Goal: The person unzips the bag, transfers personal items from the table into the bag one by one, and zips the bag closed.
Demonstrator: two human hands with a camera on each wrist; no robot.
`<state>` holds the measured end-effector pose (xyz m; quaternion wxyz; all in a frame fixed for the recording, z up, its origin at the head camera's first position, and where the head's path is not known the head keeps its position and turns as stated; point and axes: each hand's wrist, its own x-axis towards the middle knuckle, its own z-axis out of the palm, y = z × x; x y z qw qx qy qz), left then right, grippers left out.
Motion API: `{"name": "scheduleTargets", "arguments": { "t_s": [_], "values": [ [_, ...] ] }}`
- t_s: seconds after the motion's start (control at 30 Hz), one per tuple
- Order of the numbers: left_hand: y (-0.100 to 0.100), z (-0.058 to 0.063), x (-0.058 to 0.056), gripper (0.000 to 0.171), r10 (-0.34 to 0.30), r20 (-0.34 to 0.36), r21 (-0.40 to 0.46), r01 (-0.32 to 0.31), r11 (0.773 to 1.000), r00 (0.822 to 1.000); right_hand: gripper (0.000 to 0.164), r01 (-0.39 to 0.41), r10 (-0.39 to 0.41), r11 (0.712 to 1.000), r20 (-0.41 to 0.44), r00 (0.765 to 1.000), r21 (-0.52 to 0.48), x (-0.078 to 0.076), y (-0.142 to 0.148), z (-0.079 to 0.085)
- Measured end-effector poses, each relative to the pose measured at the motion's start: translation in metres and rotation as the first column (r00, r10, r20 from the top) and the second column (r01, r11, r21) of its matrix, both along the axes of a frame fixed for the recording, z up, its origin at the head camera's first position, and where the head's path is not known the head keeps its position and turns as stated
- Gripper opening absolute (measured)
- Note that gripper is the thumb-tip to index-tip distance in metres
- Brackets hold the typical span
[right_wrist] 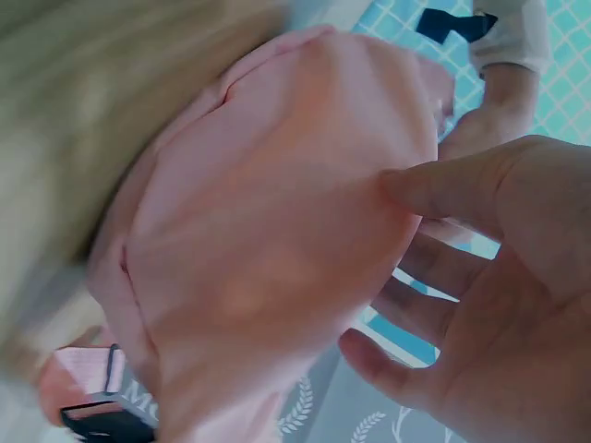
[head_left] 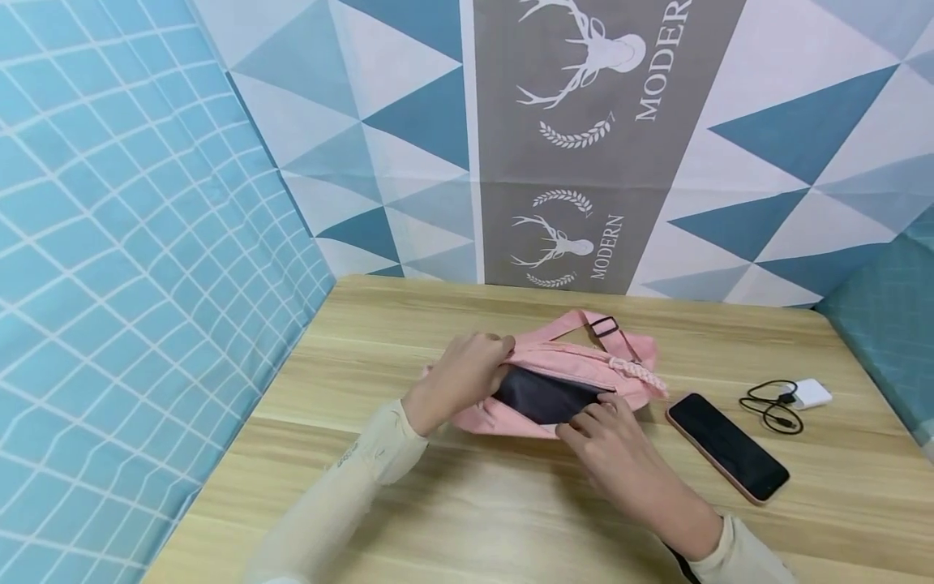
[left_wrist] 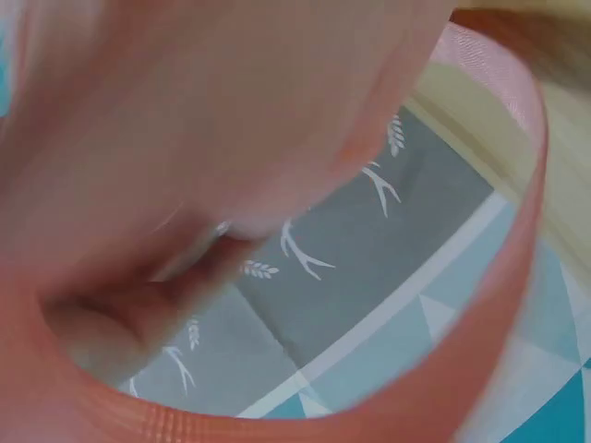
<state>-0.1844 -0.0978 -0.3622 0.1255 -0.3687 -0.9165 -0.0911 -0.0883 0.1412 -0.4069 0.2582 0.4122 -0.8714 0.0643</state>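
Note:
A pink waist bag [head_left: 536,357] lies on the wooden table, its mouth spread wide so the dark lining [head_left: 547,395] shows. My left hand [head_left: 463,373] grips the bag at the left end of the opening. At the right end, my right hand [head_left: 613,442] pinches the front edge; in the right wrist view its thumb [right_wrist: 452,189] presses the pink outer fabric [right_wrist: 268,212] while the other fingers pass behind the rim. A pink strap [left_wrist: 480,341] loops past the left hand in the left wrist view. What the bag holds cannot be seen.
Right of the bag lies a phone [head_left: 730,446], screen up and dark. Beyond it are a black cable [head_left: 769,415] and a white charger [head_left: 811,394]. The strap's black buckle [head_left: 604,327] rests behind the bag. Patterned cloth [head_left: 409,203] hangs along the table's back edge.

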Motion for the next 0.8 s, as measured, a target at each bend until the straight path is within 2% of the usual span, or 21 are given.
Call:
{"name": "scheduleTargets", "arguments": {
  "t_s": [0.07, 0.17, 0.27, 0.33, 0.4, 0.5, 0.57, 0.73, 0.8],
  "values": [
    [-0.003, 0.001, 0.003, 0.010, -0.021, 0.064, -0.012, 0.022, 1.000, 0.998, 0.039, -0.006, 0.006, 1.000, -0.021, 1.000, -0.004, 0.000, 0.002, -0.003],
    [-0.006, 0.002, 0.005, 0.015, -0.053, 0.193, -0.024, 0.059, 0.998, 0.980, 0.041, -0.016, 0.016, 1.000, -0.027, 1.000, -0.013, 0.001, 0.004, -0.006],
    [-0.007, 0.000, 0.004, 0.013, -0.099, 0.241, -0.027, 0.109, 0.994, 0.966, 0.050, -0.018, 0.018, 1.000, 0.005, 1.000, -0.018, 0.002, 0.007, -0.006],
    [-0.006, -0.004, 0.003, 0.008, -0.125, 0.200, -0.028, 0.133, 0.991, 0.972, 0.053, -0.018, 0.019, 0.999, 0.026, 0.999, -0.032, 0.003, 0.010, -0.005],
    [-0.005, -0.008, 0.002, 0.005, -0.142, 0.124, -0.027, 0.147, 0.989, 0.982, 0.058, -0.016, 0.018, 0.998, 0.036, 0.999, -0.055, 0.004, 0.012, -0.005],
    [-0.004, -0.013, 0.002, 0.007, -0.130, 0.010, -0.009, 0.130, 0.991, 0.991, 0.063, -0.013, 0.017, 0.996, 0.035, 0.999, -0.091, 0.003, 0.016, -0.004],
    [-0.004, -0.016, 0.001, 0.010, -0.109, -0.043, 0.005, 0.110, 0.994, 0.993, 0.063, -0.020, 0.025, 0.994, 0.037, 0.999, -0.110, 0.002, 0.019, -0.004],
    [-0.005, -0.021, 0.004, 0.016, -0.064, -0.072, -0.017, 0.063, 0.998, 0.995, 0.029, -0.040, 0.047, 0.978, 0.030, 0.998, -0.204, 0.002, 0.030, -0.002],
    [-0.004, -0.021, 0.006, 0.020, -0.048, -0.072, -0.039, 0.045, 0.998, 0.996, 0.040, -0.003, 0.008, 0.969, 0.018, 1.000, -0.248, 0.002, 0.041, 0.002]
  ]
}}
